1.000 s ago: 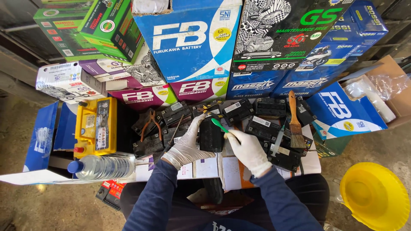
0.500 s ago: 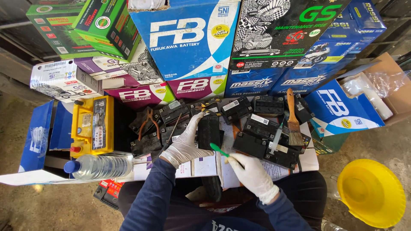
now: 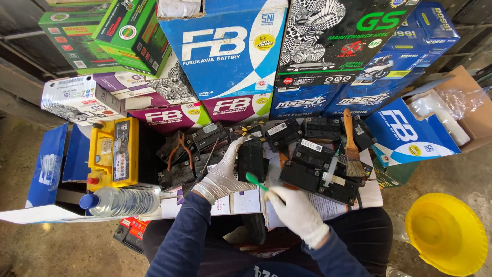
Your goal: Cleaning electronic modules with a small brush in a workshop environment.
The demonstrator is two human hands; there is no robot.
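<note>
While your left hand point(image 3: 221, 179) closes its grip on the black battery point(image 3: 251, 160) at the desk's near edge, your right hand point(image 3: 294, 211) pinches the green brush point(image 3: 254, 180); scrubbing looks underway, so next aim bristles at the terminals.

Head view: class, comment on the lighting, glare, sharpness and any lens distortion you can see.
Head view: even daylight, soft shadows only; slight sheen on the plastic bottle and the yellow bowl; sharp centre, with the left hand and right hand crisp; wide-angle bending tilts the stacked boxes outward at the edges.
</note>
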